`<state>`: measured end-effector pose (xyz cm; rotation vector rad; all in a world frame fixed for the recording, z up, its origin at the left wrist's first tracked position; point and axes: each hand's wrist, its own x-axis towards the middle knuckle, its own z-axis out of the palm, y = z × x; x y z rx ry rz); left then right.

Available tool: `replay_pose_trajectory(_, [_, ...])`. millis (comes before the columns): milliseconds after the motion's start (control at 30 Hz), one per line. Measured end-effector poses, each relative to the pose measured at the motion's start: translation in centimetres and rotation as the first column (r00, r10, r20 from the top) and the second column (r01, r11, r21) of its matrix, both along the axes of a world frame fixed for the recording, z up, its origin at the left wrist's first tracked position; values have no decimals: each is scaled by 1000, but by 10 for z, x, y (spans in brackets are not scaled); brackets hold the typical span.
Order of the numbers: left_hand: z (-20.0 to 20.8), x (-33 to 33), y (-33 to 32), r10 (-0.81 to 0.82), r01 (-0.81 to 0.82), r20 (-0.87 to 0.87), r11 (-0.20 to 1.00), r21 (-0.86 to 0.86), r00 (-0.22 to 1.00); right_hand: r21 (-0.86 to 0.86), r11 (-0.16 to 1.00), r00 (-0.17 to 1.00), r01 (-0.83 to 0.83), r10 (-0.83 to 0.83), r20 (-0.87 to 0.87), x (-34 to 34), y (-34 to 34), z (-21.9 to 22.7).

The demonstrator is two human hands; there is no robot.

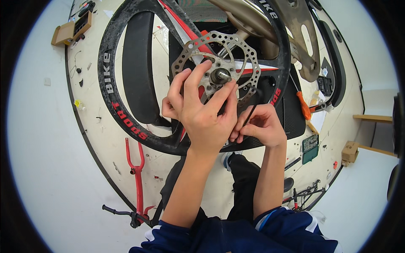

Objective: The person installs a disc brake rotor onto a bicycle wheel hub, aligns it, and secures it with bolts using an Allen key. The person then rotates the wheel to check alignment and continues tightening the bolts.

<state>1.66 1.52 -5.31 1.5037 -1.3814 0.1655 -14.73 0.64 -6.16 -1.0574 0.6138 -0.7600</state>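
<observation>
A bicycle wheel with a black rim [110, 99] and red and white spokes lies flat before me. At its hub sits a silver brake disc [252, 50] full of holes, and a threaded axle [222, 76] sticks up from the centre. My left hand [202, 114] rests over the near left part of the disc, fingers spread and tips touching around the hub. Just right of it, my right hand [263, 125] pinches a thin black hex key [250, 114] close to the disc's near edge. Where the key's far end sits is hard to make out.
Under the wheel is a black support [291, 114]. A metallic bicycle frame [301, 38] stands at the far right. An orange-handled screwdriver [303, 105] and a green case [310, 149] lie right. On the floor at left are a red fork [138, 181] and, farther off, an open cardboard box [65, 34].
</observation>
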Motion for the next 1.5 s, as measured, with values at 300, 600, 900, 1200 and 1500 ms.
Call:
replay_pose_trajectory(300, [0,1,-1,10,-10,20,1000,1,1000,-395,690,767,606,-639,61,25,-10,26])
replay_pose_trajectory(600, [0,1,0,-2,1,32,1000,5,999,-473,608,702,637,-712,30,45,-11,22])
replay_pose_trajectory(900, [5,1,3,-6,5,12,997,73,1000,-868,345,630,358,-775,-48,46,-12,27])
replay_pose_trajectory(1200, [0,-2,1,-14,14,-11,1000,15,1000,-804,320,595,501,-802,52,53,-12,13])
replay_pose_trajectory(1500, [-2,-1,0,15,-15,42,1000,-1,999,-831,404,651,382,-756,-69,47,-5,29])
